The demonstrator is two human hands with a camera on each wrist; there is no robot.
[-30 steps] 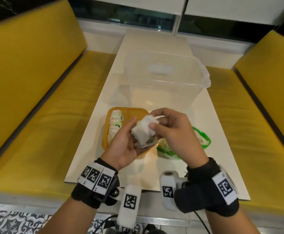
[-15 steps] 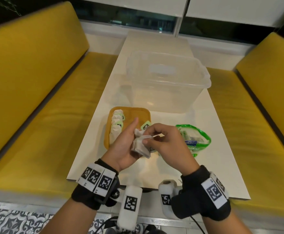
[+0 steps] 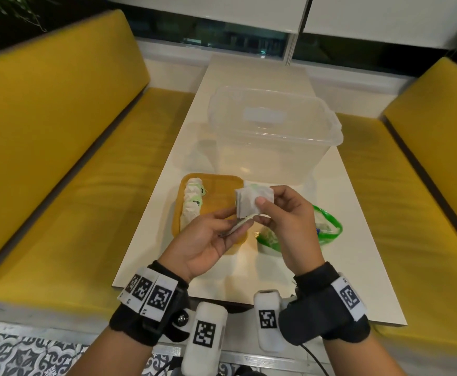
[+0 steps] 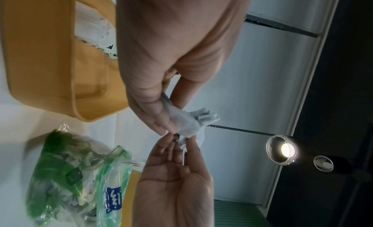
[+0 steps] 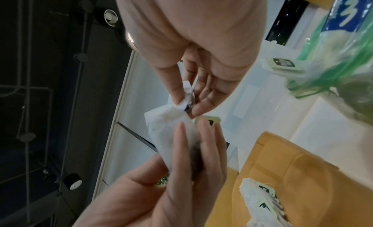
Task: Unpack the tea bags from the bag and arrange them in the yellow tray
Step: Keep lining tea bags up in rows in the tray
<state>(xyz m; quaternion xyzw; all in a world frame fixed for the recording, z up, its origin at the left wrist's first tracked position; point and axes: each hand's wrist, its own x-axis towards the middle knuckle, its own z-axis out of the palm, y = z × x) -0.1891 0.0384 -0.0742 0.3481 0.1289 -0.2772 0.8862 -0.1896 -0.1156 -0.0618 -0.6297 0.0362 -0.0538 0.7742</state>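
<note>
A small stack of white tea bags (image 3: 251,203) is held over the right side of the yellow tray (image 3: 211,178). My left hand (image 3: 235,223) pinches the stack's lower edge between thumb and fingers. My right hand (image 3: 265,210) pinches its right side, thumb on the front. The left wrist view shows the tea bags (image 4: 187,123) between both hands, and the right wrist view shows the same tea bags (image 5: 167,127). A row of tea bags (image 3: 192,202) with green tags lies along the tray's left side. The green and clear plastic bag (image 3: 327,229) lies right of the tray, partly hidden by my right hand.
A large clear plastic container (image 3: 273,137) stands just behind the tray on the narrow white table (image 3: 363,267). Yellow bench seats (image 3: 72,172) run along both sides. The table's near edge is close to my wrists.
The crumpled bundle between my hands now stands as a squarer, upright stack, held a little higher over the tray. My right thumb has shifted onto its front face.
</note>
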